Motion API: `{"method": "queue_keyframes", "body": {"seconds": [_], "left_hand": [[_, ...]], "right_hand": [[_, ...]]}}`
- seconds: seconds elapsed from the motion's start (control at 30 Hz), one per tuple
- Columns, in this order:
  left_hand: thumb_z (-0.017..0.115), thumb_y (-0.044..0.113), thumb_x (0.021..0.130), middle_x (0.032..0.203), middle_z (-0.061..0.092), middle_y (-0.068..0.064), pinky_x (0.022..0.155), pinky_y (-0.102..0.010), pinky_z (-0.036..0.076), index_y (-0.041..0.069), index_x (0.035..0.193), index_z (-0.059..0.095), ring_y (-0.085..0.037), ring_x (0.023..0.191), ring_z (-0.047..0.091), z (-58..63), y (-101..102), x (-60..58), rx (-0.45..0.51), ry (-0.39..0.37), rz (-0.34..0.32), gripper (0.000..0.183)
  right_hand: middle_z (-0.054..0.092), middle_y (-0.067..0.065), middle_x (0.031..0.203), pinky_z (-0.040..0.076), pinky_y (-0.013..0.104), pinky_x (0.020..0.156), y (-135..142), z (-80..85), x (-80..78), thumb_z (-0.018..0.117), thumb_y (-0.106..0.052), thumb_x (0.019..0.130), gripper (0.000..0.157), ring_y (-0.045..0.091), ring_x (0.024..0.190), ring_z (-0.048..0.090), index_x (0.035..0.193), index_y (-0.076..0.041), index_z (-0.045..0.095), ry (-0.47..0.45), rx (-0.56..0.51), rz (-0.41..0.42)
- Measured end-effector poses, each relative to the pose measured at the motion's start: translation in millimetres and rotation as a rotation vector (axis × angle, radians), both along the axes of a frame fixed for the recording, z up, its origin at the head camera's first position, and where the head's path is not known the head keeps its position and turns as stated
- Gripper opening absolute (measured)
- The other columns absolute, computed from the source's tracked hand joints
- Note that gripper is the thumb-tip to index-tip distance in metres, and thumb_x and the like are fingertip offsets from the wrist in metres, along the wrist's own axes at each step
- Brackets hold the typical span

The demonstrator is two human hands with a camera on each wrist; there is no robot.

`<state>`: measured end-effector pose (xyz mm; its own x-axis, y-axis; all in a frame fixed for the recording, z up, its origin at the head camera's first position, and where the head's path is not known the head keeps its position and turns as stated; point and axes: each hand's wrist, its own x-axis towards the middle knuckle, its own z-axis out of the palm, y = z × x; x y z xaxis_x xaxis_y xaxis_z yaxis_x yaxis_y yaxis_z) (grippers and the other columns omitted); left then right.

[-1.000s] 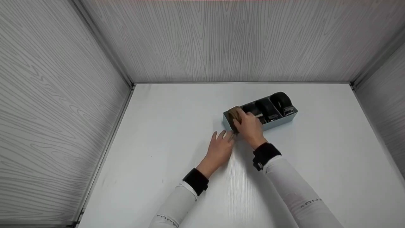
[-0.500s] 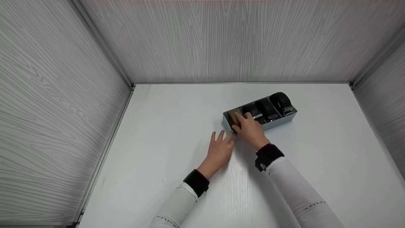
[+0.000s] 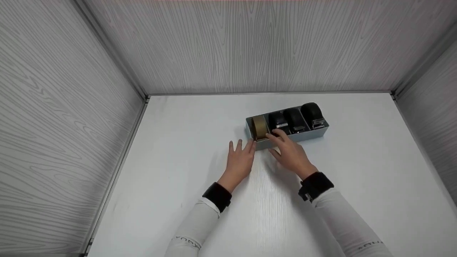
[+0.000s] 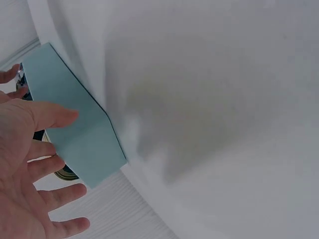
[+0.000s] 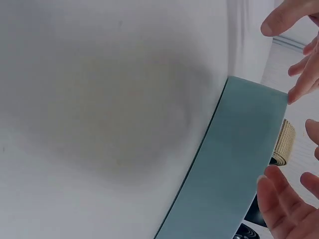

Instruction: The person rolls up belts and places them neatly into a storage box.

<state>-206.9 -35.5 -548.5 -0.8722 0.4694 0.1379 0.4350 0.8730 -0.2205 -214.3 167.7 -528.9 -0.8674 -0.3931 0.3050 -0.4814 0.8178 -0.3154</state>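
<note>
A long pale blue divided box [image 3: 309, 135] stands on the white table, its plain front face [image 4: 79, 119] turned toward me. In its left compartment sits a coiled tan woven belt [image 3: 260, 127], its weave visible in the right wrist view [image 5: 284, 143]. Coiled black belts [image 3: 295, 119] with metal buckles fill the other compartments. My left hand [image 3: 240, 162] has its fingers spread, with the index fingertip at the box's front left corner. My right hand [image 3: 291, 153] is extended over the front rim, fingertips beside the tan belt, thumb below the rim, holding nothing.
The white table [image 3: 171, 142] is bounded by grey wood-grain panels at the back [image 3: 228, 50], the left [image 3: 64, 125] and the right. Both wrists wear black bands [image 3: 316, 185] over white sleeves.
My right hand has let go of the tan belt and drawn back to the right and toward me. The belt sits lower in its compartment. My left hand stays at the box corner.
</note>
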Motion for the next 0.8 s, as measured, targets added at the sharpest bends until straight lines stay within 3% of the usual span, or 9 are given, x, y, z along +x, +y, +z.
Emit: {"method": "queue_keyframes", "body": {"seconds": [0.13, 0.27, 0.57, 0.67, 0.8], "left_hand": [[0.062, 0.02, 0.095, 0.149, 0.043, -0.005, 0.103, -0.061, 0.033, 0.012, 0.146, 0.046, -0.037, 0.129, 0.046, 3.4, -7, -14.1, -0.002, -0.021, 0.034, 0.054], [0.059, 0.02, 0.097, 0.152, 0.04, -0.005, 0.104, -0.062, 0.032, 0.01, 0.148, 0.044, -0.037, 0.13, 0.045, 7.6, -14, -27.1, -0.006, -0.057, 0.077, 0.054], [0.063, 0.023, 0.095, 0.155, 0.034, -0.005, 0.104, -0.063, 0.031, 0.009, 0.15, 0.039, -0.035, 0.131, 0.044, 16.1, -23, -48.1, 0.011, -0.16, 0.153, 0.061], [0.059, 0.021, 0.097, 0.157, 0.032, -0.005, 0.105, -0.062, 0.03, 0.009, 0.151, 0.037, -0.035, 0.133, 0.042, 18.0, -24, -50.8, 0.042, -0.202, 0.165, 0.06], [0.059, 0.03, 0.098, 0.159, 0.028, -0.007, 0.106, -0.06, 0.03, 0.011, 0.154, 0.031, -0.033, 0.137, 0.038, 21.9, -30, -49.5, 0.105, -0.261, 0.18, 0.065]], "right_hand": [[0.05, 0.012, 0.138, 0.053, 0.042, 0.059, 6, -1.0, 7.2, 0.072, -0.022, 0.09, 0.049, 0.031, 0.09, 0.066, 0.137, -0.016, 0.058, 0.096, 0.113, 0.052], [0.054, 0.013, 0.132, 0.054, 0.045, 0.063, 14, -4.3, 12.3, 0.072, -0.025, 0.09, 0.049, 0.035, 0.098, 0.063, 0.137, -0.017, 0.058, 0.119, 0.188, 0.064], [0.055, 0.014, 0.133, 0.054, 0.048, 0.069, 40, -11.1, 15.2, 0.064, -0.037, 0.095, 0.048, 0.04, 0.107, 0.058, 0.139, -0.018, 0.055, 0.043, 0.252, 0.001], [0.052, 0.016, 0.137, 0.053, 0.052, 0.074, 49, -9.7, 15.3, 0.058, -0.041, 0.098, 0.05, 0.042, 0.113, 0.055, 0.142, -0.018, 0.052, -0.012, 0.276, -0.036], [0.049, 0.018, 0.14, 0.05, 0.058, 0.082, 65, -6.8, 15.0, 0.052, -0.045, 0.1, 0.054, 0.044, 0.12, 0.049, 0.146, -0.017, 0.047, -0.071, 0.282, -0.106]]}}
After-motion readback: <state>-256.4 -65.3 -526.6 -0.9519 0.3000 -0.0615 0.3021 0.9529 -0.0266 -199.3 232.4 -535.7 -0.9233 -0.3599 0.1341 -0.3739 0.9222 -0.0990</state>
